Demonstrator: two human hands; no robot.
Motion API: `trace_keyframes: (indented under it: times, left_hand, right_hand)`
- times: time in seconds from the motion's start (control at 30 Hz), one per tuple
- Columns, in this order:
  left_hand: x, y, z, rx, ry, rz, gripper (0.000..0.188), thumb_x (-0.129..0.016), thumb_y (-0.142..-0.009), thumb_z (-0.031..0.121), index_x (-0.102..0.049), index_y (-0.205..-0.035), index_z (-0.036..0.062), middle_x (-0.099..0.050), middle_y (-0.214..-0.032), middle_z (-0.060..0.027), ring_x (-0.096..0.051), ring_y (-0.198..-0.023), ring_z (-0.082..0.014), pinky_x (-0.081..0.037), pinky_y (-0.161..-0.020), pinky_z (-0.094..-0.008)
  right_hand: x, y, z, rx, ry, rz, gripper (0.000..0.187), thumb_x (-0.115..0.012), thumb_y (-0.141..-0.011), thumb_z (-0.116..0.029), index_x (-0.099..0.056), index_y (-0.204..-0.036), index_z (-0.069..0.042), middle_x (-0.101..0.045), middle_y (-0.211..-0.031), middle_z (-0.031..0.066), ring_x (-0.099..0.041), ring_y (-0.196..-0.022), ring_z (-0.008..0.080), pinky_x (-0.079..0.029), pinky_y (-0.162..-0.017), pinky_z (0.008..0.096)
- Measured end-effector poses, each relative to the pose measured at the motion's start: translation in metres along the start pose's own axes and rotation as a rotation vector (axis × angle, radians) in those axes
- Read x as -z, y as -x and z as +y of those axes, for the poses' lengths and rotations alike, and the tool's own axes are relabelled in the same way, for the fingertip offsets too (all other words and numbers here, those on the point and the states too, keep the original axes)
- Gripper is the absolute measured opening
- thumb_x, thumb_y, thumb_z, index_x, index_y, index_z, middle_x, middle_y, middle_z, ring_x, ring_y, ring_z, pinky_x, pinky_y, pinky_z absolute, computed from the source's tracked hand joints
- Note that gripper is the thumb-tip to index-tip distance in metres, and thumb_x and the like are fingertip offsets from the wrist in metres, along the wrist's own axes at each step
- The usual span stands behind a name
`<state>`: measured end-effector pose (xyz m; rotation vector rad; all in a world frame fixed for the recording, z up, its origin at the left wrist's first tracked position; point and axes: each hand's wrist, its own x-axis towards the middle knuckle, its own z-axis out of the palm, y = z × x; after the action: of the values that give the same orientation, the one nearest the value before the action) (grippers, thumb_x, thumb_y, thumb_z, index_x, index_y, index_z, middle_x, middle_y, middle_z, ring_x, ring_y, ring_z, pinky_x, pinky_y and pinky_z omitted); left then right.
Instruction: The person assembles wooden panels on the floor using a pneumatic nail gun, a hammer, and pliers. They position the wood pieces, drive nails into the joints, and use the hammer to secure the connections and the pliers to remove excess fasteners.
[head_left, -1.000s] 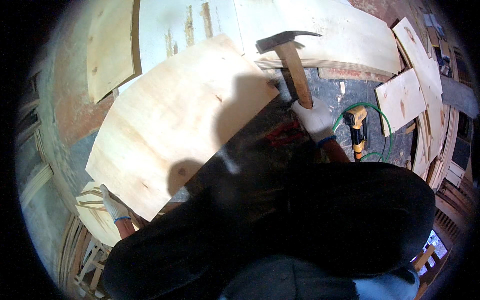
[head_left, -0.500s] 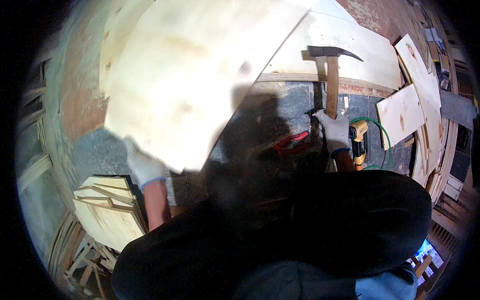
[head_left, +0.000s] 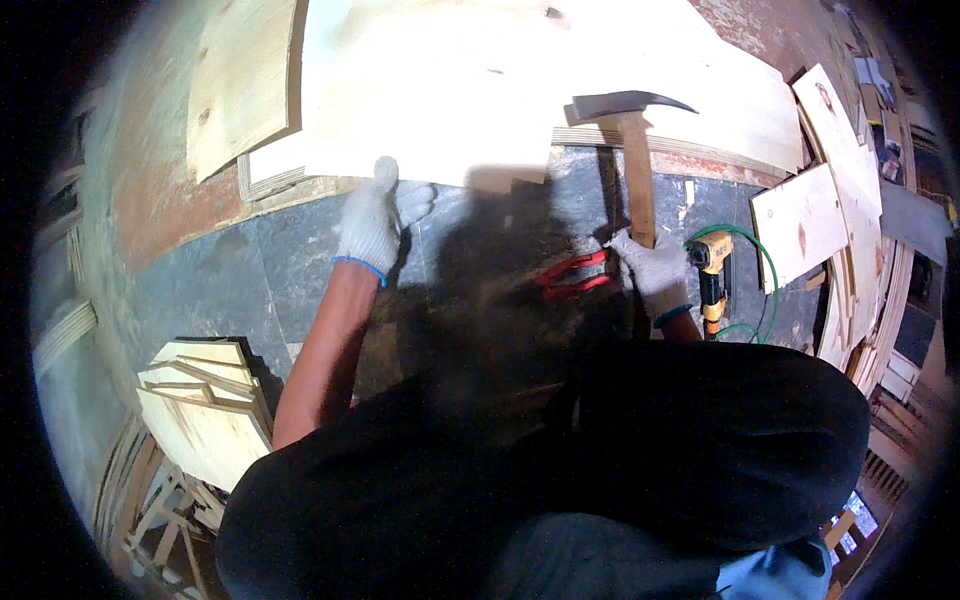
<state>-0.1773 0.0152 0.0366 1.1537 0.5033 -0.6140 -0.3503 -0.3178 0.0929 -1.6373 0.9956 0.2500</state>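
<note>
A large pale plywood sheet (head_left: 430,100) lies flat on other sheets in front of me, brightly lit. At its near edge is my left hand (head_left: 372,222) in a white glove, open, its thumb reaching over the edge and its fingers spread to the right. My right hand (head_left: 655,270), gloved too, is closed round the lower handle of a hammer (head_left: 638,175). The hammer stands head away from me, its dark pointed head above the stacked sheets. Red-handled pliers (head_left: 575,273) lie just left of my right hand.
A yellow-and-black air nailer (head_left: 712,270) with a green hose (head_left: 771,270) rests right of my right hand. Plywood offcuts (head_left: 800,225) lean at the right. Small boards (head_left: 205,410) are piled at the lower left. Another plywood piece (head_left: 240,90) lies at the far left.
The large sheet, tilted up in my left hand before, now lies flat farther away. My left hand has moved right and forward and let go. The hammer has shifted slightly left.
</note>
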Motion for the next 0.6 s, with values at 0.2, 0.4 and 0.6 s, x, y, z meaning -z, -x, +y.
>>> trace_keyframes:
  times: [0.2,0.4,0.6]
  left_hand:
    - [-0.015,-0.011,0.003,0.027,0.111,-0.069,0.048,-0.055,-0.105,0.036,-0.052,-0.132,-0.0037,-0.069,-0.114,-0.0173,-0.073,-0.092,-0.0287,-0.063,-0.077,-0.0373]
    - [-0.008,-0.016,-0.002,0.025,0.18,-0.102,0.041,-0.056,-0.105,0.027,-0.052,-0.133,-0.0024,-0.067,-0.123,-0.0167,-0.072,-0.102,-0.0282,-0.063,-0.081,-0.0398]
    - [-0.003,-0.012,-0.014,-0.002,0.153,-0.092,0.042,-0.059,-0.103,0.026,-0.053,-0.131,-0.0047,-0.069,-0.115,-0.0185,-0.072,-0.099,-0.0292,-0.063,-0.085,-0.0386]
  right_hand:
    - [-0.024,0.015,-0.032,-0.001,0.17,-0.158,0.021,-0.071,-0.092,-0.022,-0.064,-0.087,-0.003,-0.057,-0.057,0.0027,-0.052,-0.044,0.0113,-0.039,-0.041,0.0288]
    - [-0.035,0.015,-0.045,0.065,0.339,-0.183,0.021,-0.071,-0.092,-0.022,-0.064,-0.087,-0.003,-0.058,-0.059,0.0022,-0.053,-0.044,0.0106,-0.039,-0.042,0.0281]
    - [-0.031,0.012,-0.041,-0.04,0.206,-0.251,0.017,-0.072,-0.09,-0.018,-0.064,-0.089,-0.004,-0.056,-0.059,0.0012,-0.049,-0.042,0.01,-0.037,-0.039,0.028]
